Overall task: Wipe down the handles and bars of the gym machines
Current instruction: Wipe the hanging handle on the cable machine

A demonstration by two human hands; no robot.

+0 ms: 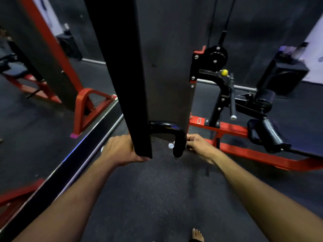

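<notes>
A black upright pad (122,67) hangs down the middle of the view, and a glossy black curved handle (168,127) hooks out from behind its lower end. My left hand (120,149) grips the bottom of the pad, thumb under its edge. My right hand (198,144) is at the right side of the handle's downturned end, fingers curled. A small white cloth (171,146) peeks out on the handle's left side, seemingly held by that hand. Most of the cloth is hidden behind the handle.
A red machine frame (244,147) with black roller pads (269,133) and a chrome-tipped bar (233,105) stands at the right. A pulley block (212,58) with cables rises above it. A mirror wall (43,84) is at the left. My bare foot (197,235) rests on the dark rubber floor.
</notes>
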